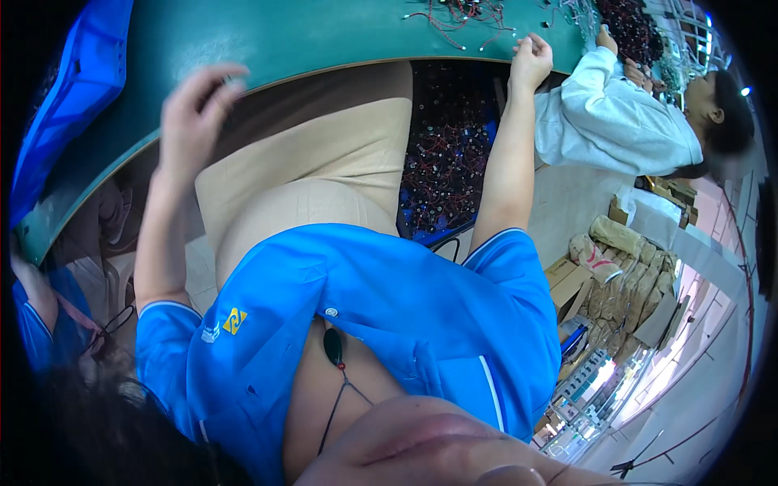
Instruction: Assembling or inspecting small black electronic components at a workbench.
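Observation:
My left hand (194, 117) is raised over the near edge of the green table (324, 36), its fingers curled toward the thumb and somewhat blurred. A small dark spot shows at its fingertips, too indistinct to name. Farther right, my right hand (532, 63) is at the table's edge with fingers and thumb pinched together. What they grip, if anything, is too small to make out. Close to that hand lies a loose pile of thin red and black wires (462, 18) with small pale connector ends.
A blue bin (446, 162) of wired parts stands below the table, beside my lap. Another blue bin (77, 97) rests at the table's left. At right, a co-worker in a pale sleeve (604, 113) reaches over more wires (628, 32). Wrapped bundles (616, 283) are stacked behind.

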`<state>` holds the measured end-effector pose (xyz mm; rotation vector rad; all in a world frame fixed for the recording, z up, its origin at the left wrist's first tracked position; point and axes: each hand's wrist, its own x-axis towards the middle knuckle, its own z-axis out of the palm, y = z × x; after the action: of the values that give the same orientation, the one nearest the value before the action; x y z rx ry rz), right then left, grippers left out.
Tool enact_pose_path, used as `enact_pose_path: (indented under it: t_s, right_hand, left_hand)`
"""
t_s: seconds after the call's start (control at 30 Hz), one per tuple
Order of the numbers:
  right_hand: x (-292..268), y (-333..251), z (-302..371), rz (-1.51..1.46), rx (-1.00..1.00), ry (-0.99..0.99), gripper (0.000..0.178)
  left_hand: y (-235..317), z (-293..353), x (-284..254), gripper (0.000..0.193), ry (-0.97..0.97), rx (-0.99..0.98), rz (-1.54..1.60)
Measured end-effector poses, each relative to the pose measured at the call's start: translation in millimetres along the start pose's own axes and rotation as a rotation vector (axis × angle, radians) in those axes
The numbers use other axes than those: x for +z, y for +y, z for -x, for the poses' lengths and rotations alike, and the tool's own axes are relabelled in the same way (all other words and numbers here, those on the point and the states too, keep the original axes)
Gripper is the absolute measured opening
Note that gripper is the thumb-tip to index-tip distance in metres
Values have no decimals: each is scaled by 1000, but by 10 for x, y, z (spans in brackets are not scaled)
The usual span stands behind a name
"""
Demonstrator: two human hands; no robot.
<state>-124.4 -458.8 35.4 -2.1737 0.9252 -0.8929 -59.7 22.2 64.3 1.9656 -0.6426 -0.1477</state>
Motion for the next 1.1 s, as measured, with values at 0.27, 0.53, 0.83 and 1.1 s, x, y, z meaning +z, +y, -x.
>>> enact_pose_path:
  t_s: [0.27,0.53,0.83,1.1]
  right_hand:
    - [198,666,-909,884,-275,266,30]
    - [120,824,-1262,1156,-482,66,28]
    - [94,271,-401,953,-340,156,28]
    - [205,-890,1111,63,-500,-152,18]
  left_hand:
    - [-111,896,716,22,-287,-194,199]
    - [3,761,725,23,-297,-530,321]
    - [168,652,873,23,-307,-542,564]
    - [-5,730,1046,29,-218,-445,663]
